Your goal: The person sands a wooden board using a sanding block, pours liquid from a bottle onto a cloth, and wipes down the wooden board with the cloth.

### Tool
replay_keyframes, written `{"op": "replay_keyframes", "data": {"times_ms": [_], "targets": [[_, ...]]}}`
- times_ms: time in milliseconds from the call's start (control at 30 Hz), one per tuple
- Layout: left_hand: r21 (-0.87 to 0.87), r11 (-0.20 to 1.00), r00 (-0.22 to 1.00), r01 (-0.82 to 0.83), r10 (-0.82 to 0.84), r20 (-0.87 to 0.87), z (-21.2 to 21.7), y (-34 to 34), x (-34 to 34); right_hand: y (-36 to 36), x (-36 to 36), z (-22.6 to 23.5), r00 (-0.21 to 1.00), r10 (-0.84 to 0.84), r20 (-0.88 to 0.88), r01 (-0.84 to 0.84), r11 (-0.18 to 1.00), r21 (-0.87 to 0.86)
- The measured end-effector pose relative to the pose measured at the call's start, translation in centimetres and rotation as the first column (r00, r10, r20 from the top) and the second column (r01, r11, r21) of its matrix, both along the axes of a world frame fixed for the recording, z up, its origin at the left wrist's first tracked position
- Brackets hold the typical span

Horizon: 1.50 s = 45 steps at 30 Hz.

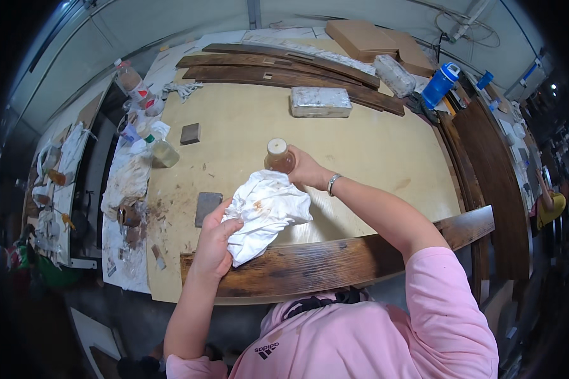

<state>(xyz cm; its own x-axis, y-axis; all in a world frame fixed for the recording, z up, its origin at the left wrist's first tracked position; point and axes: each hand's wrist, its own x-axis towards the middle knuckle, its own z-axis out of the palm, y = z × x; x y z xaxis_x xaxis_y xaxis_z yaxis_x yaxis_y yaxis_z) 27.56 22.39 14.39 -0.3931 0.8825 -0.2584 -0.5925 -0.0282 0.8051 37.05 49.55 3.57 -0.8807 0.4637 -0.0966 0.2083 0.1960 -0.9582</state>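
My right hand (308, 169) is closed around a small clear bottle (281, 163) holding brownish liquid. The bottle's round pale end points up, and I cannot tell whether this is a cap or the base. Its lower end is hidden behind a crumpled white cloth (269, 205) with a few brown stains. Closed on the cloth's left side is my left hand (216, 243), thumb on top. Under the cloth and my forearms, a dark brown, grained wooden board (316, 265) lies along the near edge of the pale worktable (373, 164).
Two grey blocks (190, 134) (208, 208) lie left. A wrapped white block (321, 103) sits before several dark boards (259, 71) at the back. Bottles (162, 153) and stained rags (129, 180) line the left edge; a blue jug (440, 85) stands back right.
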Motion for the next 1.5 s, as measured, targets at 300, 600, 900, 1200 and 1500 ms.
{"op": "replay_keyframes", "data": {"times_ms": [300, 600, 900, 1200, 1500], "targets": [[0.038, 0.996, 0.996, -0.082, 0.081, 0.027, -0.2, -0.1, -2.7, 0.5, 5.3, 12.0, 0.989, 0.138, 0.052, -0.147, 0.952, 0.268], [0.047, 0.999, 0.993, 0.009, -0.015, 0.116, 0.7, 4.1, 1.0, -4.5, 7.8, 15.6, 0.901, 0.053, 0.43, -0.289, 0.814, 0.504], [0.037, 0.999, 0.988, 0.025, -0.031, 0.15, -0.7, 4.3, 1.2, -3.4, 9.4, 16.4, 0.881, -0.182, 0.437, -0.34, 0.399, 0.852], [0.043, 0.997, 0.987, 0.069, -0.075, 0.142, -1.0, 4.2, 2.0, -4.1, 9.6, 16.3, 0.918, -0.16, 0.362, -0.31, 0.279, 0.909], [0.037, 0.998, 0.989, 0.05, -0.055, 0.136, -1.4, 4.0, 1.7, -3.3, 8.1, 15.4, 0.926, -0.162, 0.34, -0.302, 0.22, 0.928]]}}
